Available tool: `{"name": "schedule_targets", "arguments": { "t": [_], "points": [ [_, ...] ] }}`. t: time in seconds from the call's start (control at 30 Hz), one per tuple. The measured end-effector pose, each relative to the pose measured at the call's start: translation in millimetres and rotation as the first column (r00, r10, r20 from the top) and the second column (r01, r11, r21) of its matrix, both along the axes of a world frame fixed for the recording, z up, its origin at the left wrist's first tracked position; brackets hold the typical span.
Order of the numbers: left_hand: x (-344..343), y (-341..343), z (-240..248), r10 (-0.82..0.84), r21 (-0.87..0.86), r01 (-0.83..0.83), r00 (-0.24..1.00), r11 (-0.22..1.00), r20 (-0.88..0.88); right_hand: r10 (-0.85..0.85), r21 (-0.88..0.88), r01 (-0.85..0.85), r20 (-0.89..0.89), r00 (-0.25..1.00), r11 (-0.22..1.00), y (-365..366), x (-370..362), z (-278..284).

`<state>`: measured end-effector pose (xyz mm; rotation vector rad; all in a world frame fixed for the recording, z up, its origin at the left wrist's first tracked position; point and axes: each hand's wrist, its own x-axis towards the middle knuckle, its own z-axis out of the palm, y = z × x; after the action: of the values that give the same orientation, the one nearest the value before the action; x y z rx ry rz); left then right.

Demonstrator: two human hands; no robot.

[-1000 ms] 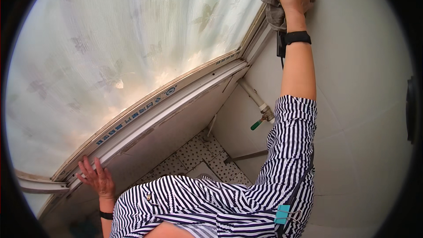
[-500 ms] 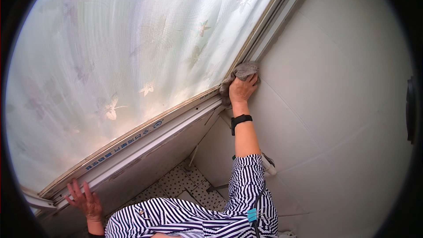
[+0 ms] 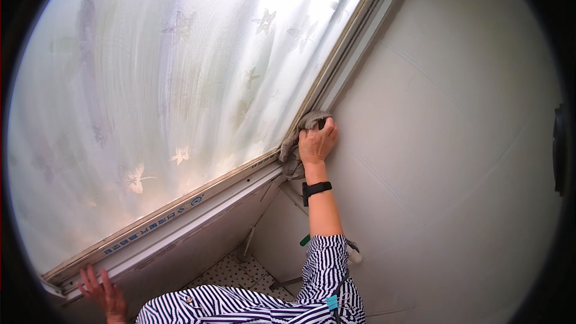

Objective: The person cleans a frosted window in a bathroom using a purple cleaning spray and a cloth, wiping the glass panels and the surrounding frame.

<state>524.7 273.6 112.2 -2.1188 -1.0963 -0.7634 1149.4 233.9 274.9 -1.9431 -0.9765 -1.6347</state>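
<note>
My right hand (image 3: 318,144) is closed on a grey-brown cloth (image 3: 313,119), pressed into the corner where the lower and right sides of a window frame (image 3: 240,187) meet. Part of the cloth hangs down past the corner below my hand. At the lower left, my left hand (image 3: 103,293) rests with spread fingers on the lower rail of the frame, holding nothing. Behind the frame is a large frosted pane (image 3: 162,96) with leaf and flower patterns, lit from behind.
A pale tiled wall (image 3: 444,120) runs along the right of the window. Below the sill lies a dotted tile floor (image 3: 231,273). A white pipe end (image 3: 355,257) and a green object (image 3: 305,240) sit beside my right sleeve. A teal clip (image 3: 332,303) holds a cable on my striped shirt.
The whole view has shifted, so the window sits lower and further left in it. My right hand stays with the cloth at the corner, its fingers bent differently. My left hand remains on the rail.
</note>
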Motion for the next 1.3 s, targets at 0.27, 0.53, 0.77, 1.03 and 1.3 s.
{"name": "schedule_targets", "arguments": {
  "t": [0.27,0.53,0.77,1.03,1.3],
  "points": [
    [-1.9,2.6,-4.0,0.075,-0.028,-0.075,0.997,0.997,-0.028,0.124,0.065,-0.125,0.023,0.992,0.990,3.9,1.4,43.1],
    [-8.8,22.4,-10.8,0.096,0.088,-0.084,0.984,0.993,-0.150,-0.150,0.361,0.047,0.264,0.953,0.931,3.0,9.5,312.5],
    [-25.3,30.7,-34.8,0.157,0.120,-0.137,0.972,0.983,-0.174,-0.200,0.175,0.176,0.133,0.971,0.969,62.2,36.3,315.2],
    [4.1,18.2,-40.6,0.153,-0.050,-0.161,0.980,0.986,-0.129,-0.072,0.265,0.070,-0.004,0.997,0.962,40.0,50.9,105.3],
    [193.6,41.1,33.5,-0.199,0.089,0.232,0.940,0.969,-0.276,-0.308,0.054,0.323,-0.189,0.932,0.945,-204.9,166.5,-28.0]
  ]
}}
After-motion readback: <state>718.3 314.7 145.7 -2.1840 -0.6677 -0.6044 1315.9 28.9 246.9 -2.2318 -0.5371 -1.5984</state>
